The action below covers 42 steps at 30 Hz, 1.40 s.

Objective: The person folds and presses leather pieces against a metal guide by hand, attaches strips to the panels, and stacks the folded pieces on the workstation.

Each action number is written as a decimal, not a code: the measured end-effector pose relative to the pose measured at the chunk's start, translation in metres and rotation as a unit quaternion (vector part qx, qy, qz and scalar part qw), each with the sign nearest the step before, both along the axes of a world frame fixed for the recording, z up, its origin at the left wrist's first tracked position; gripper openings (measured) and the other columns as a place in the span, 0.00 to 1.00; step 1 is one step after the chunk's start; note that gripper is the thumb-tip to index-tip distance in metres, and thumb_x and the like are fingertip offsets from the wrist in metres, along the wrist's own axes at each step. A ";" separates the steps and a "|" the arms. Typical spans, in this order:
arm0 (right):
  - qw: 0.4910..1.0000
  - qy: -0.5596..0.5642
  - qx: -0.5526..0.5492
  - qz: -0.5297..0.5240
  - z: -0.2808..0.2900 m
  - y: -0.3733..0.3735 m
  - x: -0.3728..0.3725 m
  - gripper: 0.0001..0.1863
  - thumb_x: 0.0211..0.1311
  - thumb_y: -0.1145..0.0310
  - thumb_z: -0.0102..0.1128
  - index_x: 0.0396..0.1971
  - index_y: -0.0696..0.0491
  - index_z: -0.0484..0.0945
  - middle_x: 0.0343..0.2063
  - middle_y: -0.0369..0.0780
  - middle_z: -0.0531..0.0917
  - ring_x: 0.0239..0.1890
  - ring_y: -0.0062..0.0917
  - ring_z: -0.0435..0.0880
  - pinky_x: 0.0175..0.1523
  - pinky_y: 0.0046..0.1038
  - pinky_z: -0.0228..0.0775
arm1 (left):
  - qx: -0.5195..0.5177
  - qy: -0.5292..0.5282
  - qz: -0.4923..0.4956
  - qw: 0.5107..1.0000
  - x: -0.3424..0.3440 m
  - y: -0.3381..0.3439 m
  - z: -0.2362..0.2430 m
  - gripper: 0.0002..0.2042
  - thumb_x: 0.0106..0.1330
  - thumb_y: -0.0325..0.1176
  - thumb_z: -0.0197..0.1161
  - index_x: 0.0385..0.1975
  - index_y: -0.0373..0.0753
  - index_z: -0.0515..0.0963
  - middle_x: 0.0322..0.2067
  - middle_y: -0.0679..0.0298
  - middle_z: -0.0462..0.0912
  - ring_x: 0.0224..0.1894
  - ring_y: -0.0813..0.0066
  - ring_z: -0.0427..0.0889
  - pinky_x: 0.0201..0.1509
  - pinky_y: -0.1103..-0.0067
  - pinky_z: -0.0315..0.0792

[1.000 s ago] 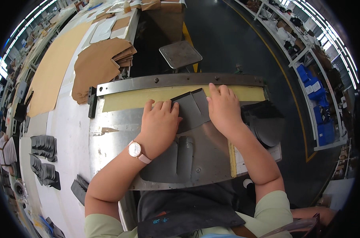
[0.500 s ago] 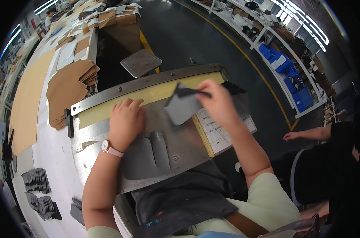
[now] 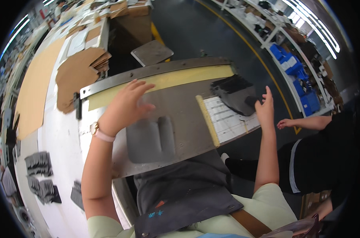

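Observation:
My left hand (image 3: 126,105) hovers open over the metal work plate (image 3: 188,103), fingers spread and holding nothing. Just below it lies a flat grey piece of sheet material (image 3: 142,144), with a narrower grey piece (image 3: 166,133) along its right side. Over to the right, my right hand (image 3: 266,109) is open beside a dark stack of cut pieces (image 3: 237,97), its index finger stretched out. The thumb is close to the stack's right edge; whether it touches cannot be made out. The stack partly covers a white printed sheet (image 3: 227,127).
A metal bar (image 3: 156,70) and a yellow strip (image 3: 164,83) run along the plate's far edge. Brown cut sheets (image 3: 75,81) lie at the left. Grey stacks (image 3: 39,163) sit on the white table (image 3: 67,178). Another person's hand (image 3: 284,123) is at the right.
The grey piece held in my right hand has gone from it. That hand has moved right to the dark stack and opened. My left hand has lifted off the plate.

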State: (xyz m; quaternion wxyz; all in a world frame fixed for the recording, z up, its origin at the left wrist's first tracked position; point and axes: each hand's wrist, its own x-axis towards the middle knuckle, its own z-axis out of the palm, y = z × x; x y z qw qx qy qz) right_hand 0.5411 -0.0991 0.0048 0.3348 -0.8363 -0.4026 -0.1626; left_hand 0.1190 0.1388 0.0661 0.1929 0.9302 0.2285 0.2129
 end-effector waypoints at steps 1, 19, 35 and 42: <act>0.995 0.094 -0.007 0.025 0.004 0.003 0.002 0.35 0.62 0.70 0.65 0.68 0.55 0.63 0.45 0.49 0.80 0.45 0.39 0.82 0.51 0.34 0.74 | -0.001 0.006 0.012 1.000 -0.003 -0.003 -0.007 0.25 0.59 0.35 0.71 0.58 0.42 0.76 0.60 0.46 0.75 0.66 0.45 0.69 0.69 0.62 0.65; 0.781 -0.066 -0.149 0.603 0.019 0.034 -0.279 0.34 0.51 0.56 0.70 0.57 0.58 0.75 0.55 0.50 0.75 0.62 0.47 0.71 0.72 0.46 0.55 | 0.089 0.131 0.046 0.986 0.006 -0.011 -0.058 0.41 0.62 0.65 0.60 0.71 0.46 0.63 0.73 0.43 0.53 0.77 0.39 0.41 0.76 0.50 0.43; 0.817 -0.061 -0.061 0.571 0.003 0.031 -0.265 0.20 0.56 0.67 0.67 0.47 0.61 0.80 0.48 0.46 0.81 0.54 0.37 0.80 0.60 0.37 0.73 | 0.129 0.180 0.074 0.972 0.011 -0.021 -0.069 0.41 0.66 0.70 0.48 0.74 0.50 0.59 0.74 0.45 0.52 0.78 0.42 0.41 0.73 0.40 0.40; 0.790 -0.108 -0.013 0.604 0.013 0.041 -0.259 0.10 0.53 0.74 0.64 0.36 0.60 0.81 0.40 0.45 0.85 0.45 0.37 0.85 0.51 0.36 0.80 | 0.145 0.170 0.089 0.971 0.013 -0.024 -0.072 0.40 0.67 0.69 0.48 0.73 0.50 0.60 0.74 0.45 0.52 0.78 0.42 0.42 0.72 0.39 0.41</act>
